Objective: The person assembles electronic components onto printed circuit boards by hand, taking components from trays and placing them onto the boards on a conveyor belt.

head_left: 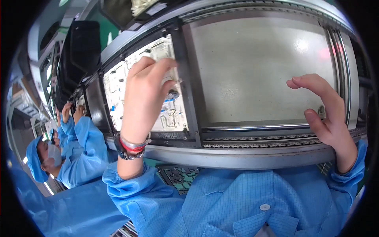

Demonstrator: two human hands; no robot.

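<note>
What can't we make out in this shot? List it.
Head view:
- Left hand: fingertips too small and blurred to tell whether they pinch a part or touch the board.
- White circuit board: the area under the left hand and wrist is hidden by them.
- Green board: partly hidden by the metal rail and blue coat.
- Co-worker's hand: too small to tell what it holds.

White circuit board [171, 114] studded with components; flat inside black frame [191, 79].
</note>
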